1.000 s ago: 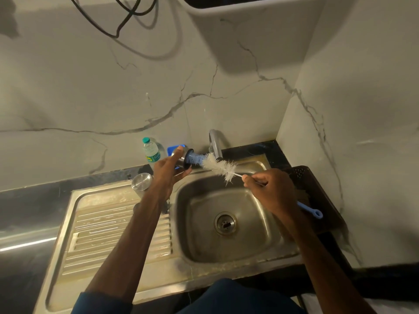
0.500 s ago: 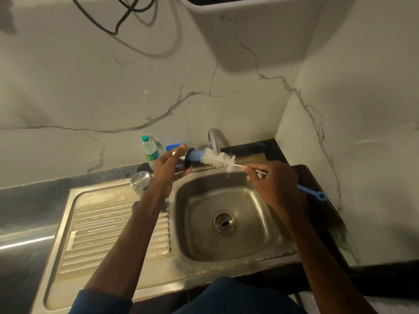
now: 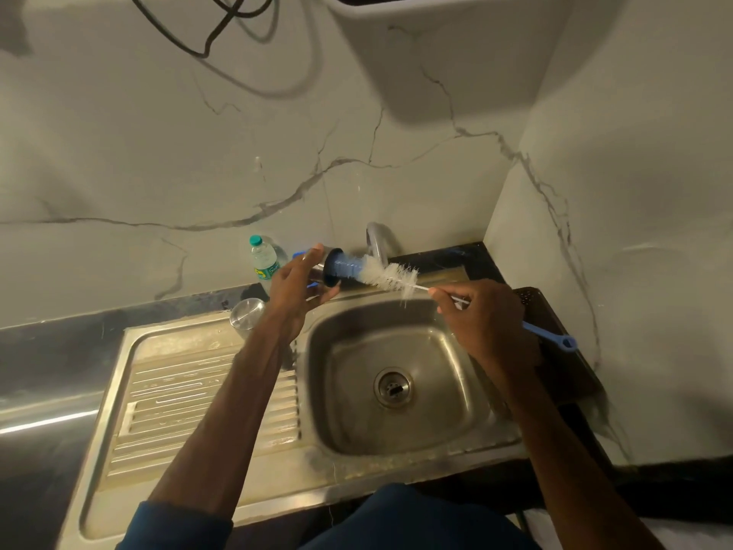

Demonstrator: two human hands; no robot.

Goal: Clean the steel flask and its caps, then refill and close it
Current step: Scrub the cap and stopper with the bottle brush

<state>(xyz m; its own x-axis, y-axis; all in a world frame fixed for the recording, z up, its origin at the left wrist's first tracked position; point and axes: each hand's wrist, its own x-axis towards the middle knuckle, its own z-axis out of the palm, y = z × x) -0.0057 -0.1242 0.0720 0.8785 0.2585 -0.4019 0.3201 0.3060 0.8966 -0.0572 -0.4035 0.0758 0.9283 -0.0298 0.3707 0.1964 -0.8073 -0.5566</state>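
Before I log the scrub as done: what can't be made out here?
Head view:
- flask: body mostly behind the left hand; inside unseen.
- brush: tip hidden inside the flask; handle's middle covered by the right hand.
- plastic bottle: label too small to read.
- wall unit: cut off by the top edge.

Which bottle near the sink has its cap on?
The plastic water bottle by the wall, green cap on; the steel flask in the left hand is open, bottle brush inside.

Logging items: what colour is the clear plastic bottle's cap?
Teal-green screw cap on the clear plastic bottle; head view.
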